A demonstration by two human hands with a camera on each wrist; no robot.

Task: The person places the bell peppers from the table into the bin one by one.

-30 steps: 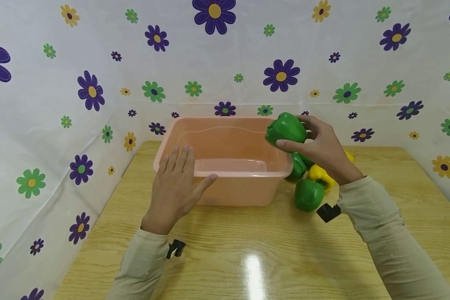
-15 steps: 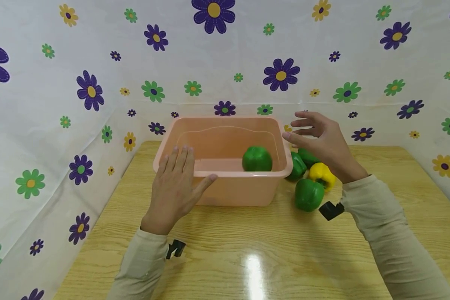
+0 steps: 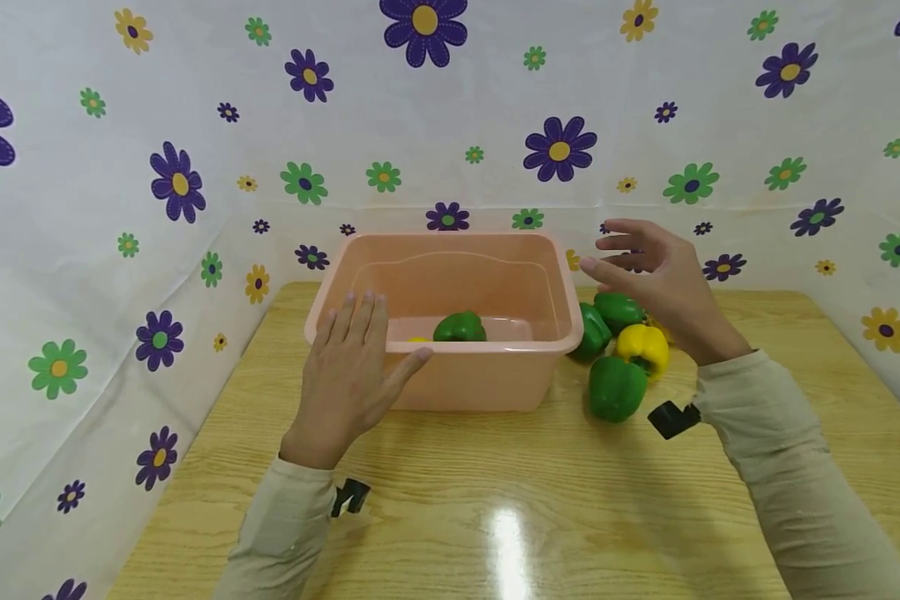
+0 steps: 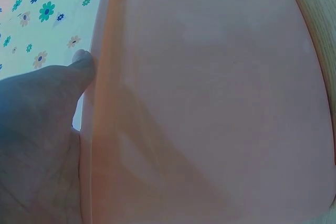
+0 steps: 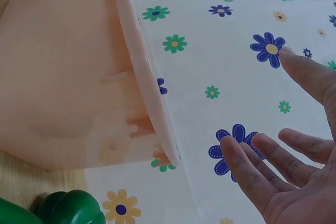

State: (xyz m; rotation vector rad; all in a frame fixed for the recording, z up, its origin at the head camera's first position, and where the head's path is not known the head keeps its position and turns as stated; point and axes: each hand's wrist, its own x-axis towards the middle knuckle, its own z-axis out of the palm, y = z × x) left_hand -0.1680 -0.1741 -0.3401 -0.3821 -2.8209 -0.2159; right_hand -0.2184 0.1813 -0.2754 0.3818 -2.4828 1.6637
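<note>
A peach plastic basin [image 3: 472, 379] stands on the table. My left hand [image 3: 345, 379] lies with straight fingers over its front-left rim; in the left wrist view the thumb meets the rim edge. Inside the basin a green bell pepper [image 3: 460, 327] shows above the front rim, with a bit of something yellow [image 3: 418, 339] beside it. My right hand [image 3: 656, 271] hovers past the basin's right rim, fingers spread and slightly bent, holding nothing. Below it lie several peppers: a front green bell pepper [image 3: 617, 389], a yellow bell pepper [image 3: 643, 347] and more green ones behind.
The wooden table [image 3: 450, 492] stretches in front of the basin and to both sides. A white flowered cloth [image 3: 420, 117] rises behind and at the sides. In the right wrist view, a green bell pepper [image 5: 71, 208] sits near the basin's wall.
The green bell pepper left my right hand, dropped into the basin and rolled left. The right hand opened and drew back slightly to the right. My left hand stayed on the rim.
</note>
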